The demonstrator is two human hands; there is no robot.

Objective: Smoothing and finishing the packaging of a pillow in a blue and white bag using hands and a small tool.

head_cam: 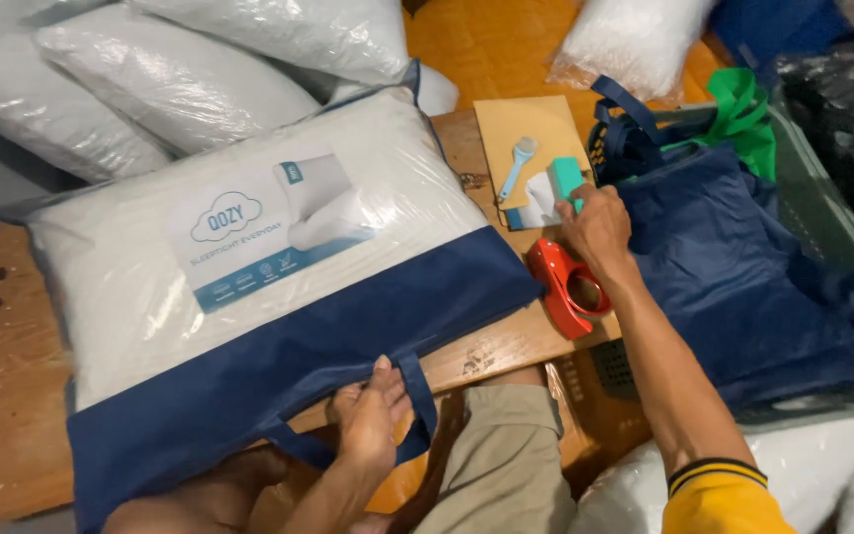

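A white pillow in a clear-fronted bag with a navy lower band lies on the low wooden table. My left hand grips the bag's navy carry handle at the near edge. My right hand reaches to the table's right side and is closed on a small teal block, above a white paper. A red tape dispenser lies just below that hand. A light blue brush rests on a brown envelope.
Several plastic-wrapped white pillows are stacked behind the table. Navy fabric bags and a green bag handle fill a crate on the right. My knee in khaki trousers is under the table's near edge.
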